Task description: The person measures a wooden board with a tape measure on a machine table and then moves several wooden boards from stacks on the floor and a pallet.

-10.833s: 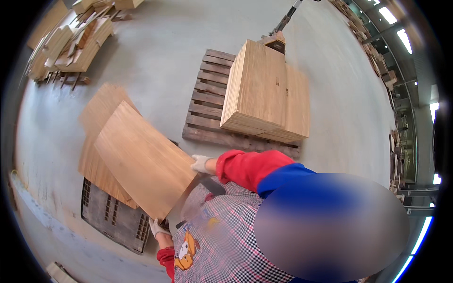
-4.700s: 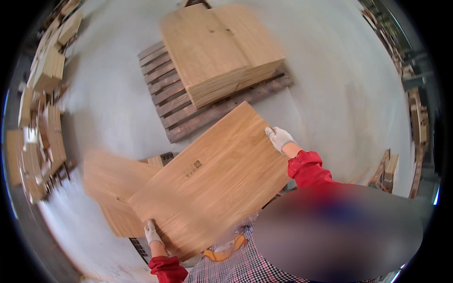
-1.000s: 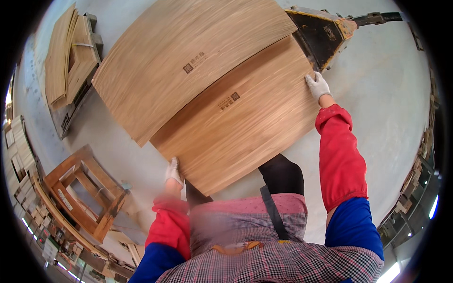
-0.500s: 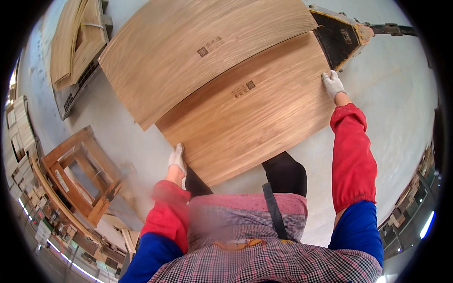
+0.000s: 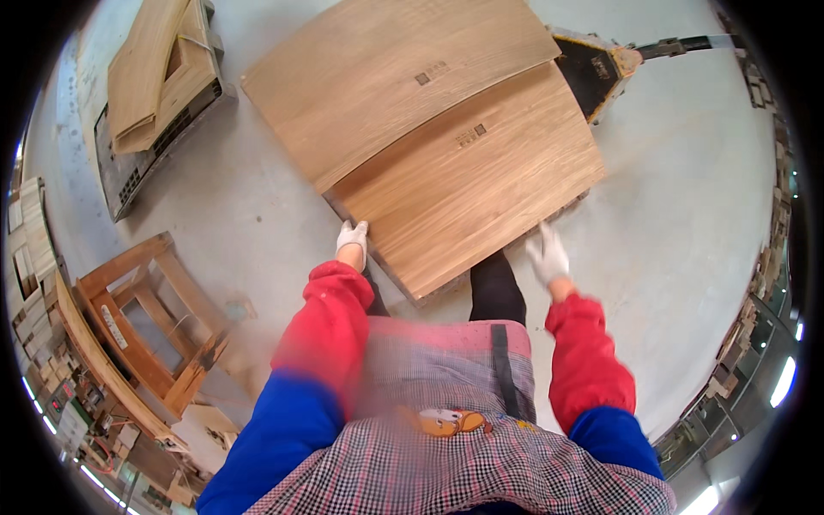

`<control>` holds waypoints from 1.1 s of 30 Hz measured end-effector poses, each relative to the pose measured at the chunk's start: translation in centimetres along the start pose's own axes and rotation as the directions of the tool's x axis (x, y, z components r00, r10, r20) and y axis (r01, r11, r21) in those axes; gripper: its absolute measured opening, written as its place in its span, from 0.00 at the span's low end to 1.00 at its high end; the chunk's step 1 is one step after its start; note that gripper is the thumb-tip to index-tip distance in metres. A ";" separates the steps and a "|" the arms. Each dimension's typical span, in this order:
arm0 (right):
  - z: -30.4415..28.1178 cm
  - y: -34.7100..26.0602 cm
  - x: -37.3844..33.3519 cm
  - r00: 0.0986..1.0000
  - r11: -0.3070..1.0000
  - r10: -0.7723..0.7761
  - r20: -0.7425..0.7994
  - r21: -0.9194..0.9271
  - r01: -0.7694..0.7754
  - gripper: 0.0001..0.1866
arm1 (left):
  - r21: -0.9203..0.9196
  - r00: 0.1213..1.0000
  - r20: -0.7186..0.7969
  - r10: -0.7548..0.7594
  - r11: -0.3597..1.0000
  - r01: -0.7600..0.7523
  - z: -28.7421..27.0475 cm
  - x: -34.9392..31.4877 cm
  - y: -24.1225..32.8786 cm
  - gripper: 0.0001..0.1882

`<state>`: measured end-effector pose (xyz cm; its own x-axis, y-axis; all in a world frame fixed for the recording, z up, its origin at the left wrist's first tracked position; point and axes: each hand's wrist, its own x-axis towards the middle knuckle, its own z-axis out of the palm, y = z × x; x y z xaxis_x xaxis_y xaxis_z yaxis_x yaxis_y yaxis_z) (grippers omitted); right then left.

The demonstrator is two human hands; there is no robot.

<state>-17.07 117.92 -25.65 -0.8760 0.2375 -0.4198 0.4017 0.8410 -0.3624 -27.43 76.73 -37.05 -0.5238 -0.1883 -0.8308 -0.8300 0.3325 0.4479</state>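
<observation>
A wood-grain board [image 5: 481, 189] lies in front of me, on top of a stack whose darker edge shows below it. A second wood-grain board [image 5: 403, 77] overlaps its far side, and each bears a small dark printed mark. At the near board's left edge is my left hand [image 5: 353, 239], in a white glove, its fingers closed at the edge and partly hidden. My right hand [image 5: 548, 255], also gloved, is by the board's near right edge. Its fingers are stretched out and apart, without gripping the board; whether the fingertips touch it I cannot tell.
A black and yellow pallet jack [image 5: 592, 73] stands at the stack's far right. To the far left, more wooden panels [image 5: 146, 81] lie on a dark pallet [image 5: 129, 184]. A brown wooden frame [image 5: 154, 322] stands at left. Stacked timber lines both sides of the grey floor [image 5: 669, 215].
The near board has settled lower onto the stack and squared up more with it. My right hand has let go of its right end and come nearer to me. My left hand stays at the left edge.
</observation>
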 end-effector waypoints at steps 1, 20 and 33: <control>0.0 -0.4 -5.1 0.994 0.998 0.069 0.085 -0.014 -0.068 0.33 | 0.035 0.999 0.041 0.034 0.999 -0.036 -1.3 -0.5 0.1 0.32; 5.8 -15.6 -29.5 0.899 0.917 0.271 0.343 0.191 -0.349 0.21 | -0.004 0.930 -0.275 -0.243 0.968 0.252 -41.5 -4.3 -29.9 0.15; 19.2 -21.2 -35.7 0.853 0.942 -0.030 0.522 0.299 -0.150 0.21 | 0.185 0.964 0.242 -0.112 0.980 0.068 -41.0 -17.6 -36.0 0.20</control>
<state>10.76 82.26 -18.98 -0.6197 -0.0760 -0.7812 0.5901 0.6112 -0.5275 3.83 30.15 -24.97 -0.3655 0.0047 -0.9308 -0.8136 0.4841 0.3220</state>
